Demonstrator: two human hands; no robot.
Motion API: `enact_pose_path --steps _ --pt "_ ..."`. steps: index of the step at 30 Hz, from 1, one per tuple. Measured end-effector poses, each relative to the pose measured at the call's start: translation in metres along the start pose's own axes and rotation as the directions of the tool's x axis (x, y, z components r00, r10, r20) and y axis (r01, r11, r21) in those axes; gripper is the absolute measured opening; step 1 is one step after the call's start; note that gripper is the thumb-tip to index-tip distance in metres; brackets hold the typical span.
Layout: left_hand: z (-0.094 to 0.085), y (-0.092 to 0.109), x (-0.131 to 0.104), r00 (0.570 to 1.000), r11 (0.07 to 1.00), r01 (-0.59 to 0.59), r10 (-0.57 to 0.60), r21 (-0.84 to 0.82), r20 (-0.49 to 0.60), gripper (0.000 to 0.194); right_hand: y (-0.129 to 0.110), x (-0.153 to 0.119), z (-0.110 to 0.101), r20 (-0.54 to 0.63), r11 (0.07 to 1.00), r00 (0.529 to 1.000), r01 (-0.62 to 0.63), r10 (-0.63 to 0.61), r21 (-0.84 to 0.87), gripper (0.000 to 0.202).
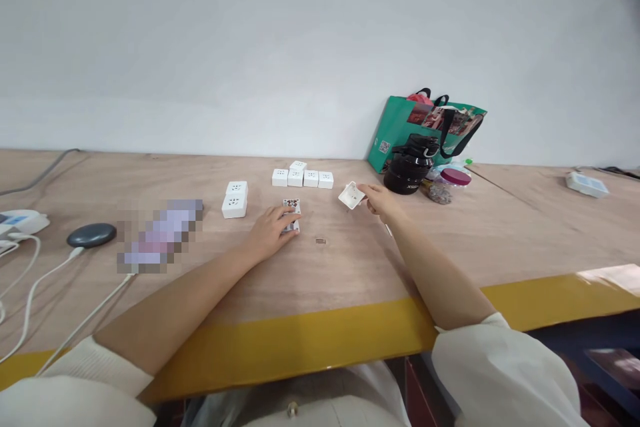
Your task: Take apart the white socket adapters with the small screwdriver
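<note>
My left hand (pixel 273 232) lies over a small white socket part (pixel 292 203) with dark details, its fingers wrapped on the part's left side and top. To the right, my right hand (pixel 379 201) pinches a white square housing (pixel 351 195) by its right edge, tilted with the hollow side showing. Behind them stands a row of white socket blocks (pixel 295 177), one more at its back. Two further white sockets (pixel 235 205) sit left of my left hand. A small flat piece (pixel 321 241) lies on the table between my hands.
A black flask (pixel 409 165) and a green bag (pixel 395 127) stand at the back right, beside a jar with a dark red lid (pixel 455 177). At left are a blurred phone (pixel 165 233), a dark round device (pixel 91 235) and white cables. A white device (pixel 587 184) lies far right.
</note>
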State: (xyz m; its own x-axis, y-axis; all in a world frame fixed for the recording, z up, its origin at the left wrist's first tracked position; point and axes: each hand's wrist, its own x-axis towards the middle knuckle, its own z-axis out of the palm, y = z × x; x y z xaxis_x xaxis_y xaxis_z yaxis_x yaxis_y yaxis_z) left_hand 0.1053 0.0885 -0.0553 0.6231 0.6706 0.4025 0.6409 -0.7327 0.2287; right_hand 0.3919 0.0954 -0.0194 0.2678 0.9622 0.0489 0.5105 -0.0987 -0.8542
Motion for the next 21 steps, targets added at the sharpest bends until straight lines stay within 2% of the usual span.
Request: enact_pose_path --steps 3,5,6,8,10,11,14,17,19,21 --pt "0.004 -0.006 0.006 1.0 1.0 -0.006 0.006 -0.018 0.0 0.031 0.003 -0.008 -0.004 -0.064 0.983 0.982 0.175 -0.179 -0.064 0.028" --pt "0.006 -0.008 0.008 1.0 0.999 -0.006 0.006 -0.033 0.003 0.031 0.009 -0.015 0.0 -0.055 0.946 0.954 0.284 -0.296 -0.155 0.031" --pt "0.006 -0.007 0.009 1.0 0.999 -0.003 0.003 -0.038 0.008 0.03 0.013 -0.018 0.002 -0.029 0.909 0.934 0.34 -0.357 -0.241 0.033" --pt "0.006 -0.005 0.009 1.0 0.999 0.008 -0.007 -0.036 0.014 0.032 0.021 -0.022 0.009 0.062 0.777 0.885 0.438 -0.462 -0.453 0.032" --pt "0.002 -0.001 0.008 1.0 1.0 0.023 -0.023 -0.004 0.004 0.038 0.028 -0.024 0.014 0.134 0.654 0.852 0.48 -0.505 -0.585 0.029" --pt "-0.001 0.0 0.007 0.999 0.999 0.038 -0.038 0.038 -0.007 0.043 0.031 -0.025 0.015 0.143 0.635 0.85 0.481 -0.508 -0.605 0.027" --pt "-0.015 -0.004 0.0 0.983 0.949 0.181 -0.168 0.259 -0.071 0.051 0.033 -0.024 0.016 0.121 0.636 0.849 0.473 -0.515 -0.609 0.024" --pt "-0.033 -0.02 -0.009 0.912 0.782 0.407 -0.376 0.473 -0.163 0.054 0.028 -0.024 0.013 0.032 0.661 0.831 0.464 -0.556 -0.59 0.022" --pt "-0.044 -0.03 -0.017 0.87 0.701 0.465 -0.474 0.541 -0.134 0.059 0.022 -0.025 0.011 -0.076 0.706 0.791 0.493 -0.607 -0.508 0.023" --pt "-0.052 -0.033 -0.024 0.863 0.696 0.44 -0.504 0.567 -0.05 0.061 0.014 -0.029 0.011 -0.18 0.756 0.754 0.547 -0.632 -0.36 0.027"
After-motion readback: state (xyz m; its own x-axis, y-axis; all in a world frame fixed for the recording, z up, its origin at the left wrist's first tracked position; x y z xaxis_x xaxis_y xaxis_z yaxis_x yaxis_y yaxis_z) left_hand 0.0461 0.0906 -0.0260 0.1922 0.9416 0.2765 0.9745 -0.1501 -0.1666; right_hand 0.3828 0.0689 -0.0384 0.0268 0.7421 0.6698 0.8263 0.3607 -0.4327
